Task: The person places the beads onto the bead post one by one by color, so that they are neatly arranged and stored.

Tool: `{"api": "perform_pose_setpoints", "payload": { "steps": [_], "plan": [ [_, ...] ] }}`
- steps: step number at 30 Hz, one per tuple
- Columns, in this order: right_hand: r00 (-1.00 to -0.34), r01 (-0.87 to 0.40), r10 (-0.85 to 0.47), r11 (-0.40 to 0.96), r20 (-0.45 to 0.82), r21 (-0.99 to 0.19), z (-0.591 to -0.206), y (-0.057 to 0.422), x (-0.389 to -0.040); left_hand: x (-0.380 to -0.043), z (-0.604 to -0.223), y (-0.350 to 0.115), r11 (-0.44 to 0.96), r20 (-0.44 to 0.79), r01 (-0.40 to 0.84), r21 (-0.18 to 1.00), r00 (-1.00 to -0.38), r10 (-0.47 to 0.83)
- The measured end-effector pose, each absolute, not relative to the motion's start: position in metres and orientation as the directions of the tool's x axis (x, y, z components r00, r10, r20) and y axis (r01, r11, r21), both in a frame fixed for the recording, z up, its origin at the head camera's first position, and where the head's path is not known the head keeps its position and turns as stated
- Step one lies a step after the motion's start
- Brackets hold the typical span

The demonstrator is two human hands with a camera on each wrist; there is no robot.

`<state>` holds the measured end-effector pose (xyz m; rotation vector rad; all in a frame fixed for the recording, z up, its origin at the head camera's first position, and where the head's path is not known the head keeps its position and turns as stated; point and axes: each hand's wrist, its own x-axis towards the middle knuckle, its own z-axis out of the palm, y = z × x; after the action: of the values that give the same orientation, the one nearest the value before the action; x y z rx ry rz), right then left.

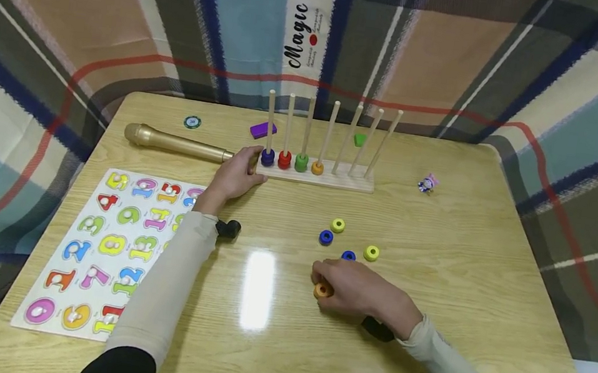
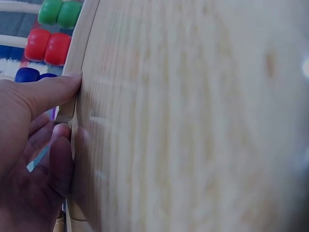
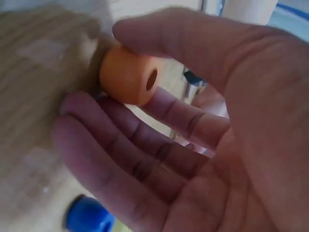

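Right wrist: orange bead (image 3: 120,76) pinched in fingers of right hand (image 1: 358,287); likely light, hard; sides best held. Abacus base (image 1: 316,178) gripped by left hand (image 1: 235,175).

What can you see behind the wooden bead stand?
Behind the stand, a purple block lies toward the left and a green piece toward the right. One peg covers a strip of the purple block; that strip cannot be seen.
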<state>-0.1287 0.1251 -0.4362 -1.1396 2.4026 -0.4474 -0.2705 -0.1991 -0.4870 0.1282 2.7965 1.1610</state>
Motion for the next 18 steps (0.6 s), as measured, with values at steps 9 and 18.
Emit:
{"api": "perform_pose_setpoints", "payload": {
  "steps": [9, 18],
  "plan": [
    [-0.685, -0.676, -0.709, 0.532, 0.167, -0.51, -0.411, 0.112, -0.181, -0.271, -0.488, -0.2, 0.718, -0.06, 0.048, 0.695, -0.99, 0.124],
    [-0.761, -0.637, -0.344, 0.558, 0.55, -0.531, -0.357, 0.093, -0.258, -0.27, -0.485, -0.197, 0.711, -0.068, 0.041, 0.702, -0.99, 0.125]
  ]
}}
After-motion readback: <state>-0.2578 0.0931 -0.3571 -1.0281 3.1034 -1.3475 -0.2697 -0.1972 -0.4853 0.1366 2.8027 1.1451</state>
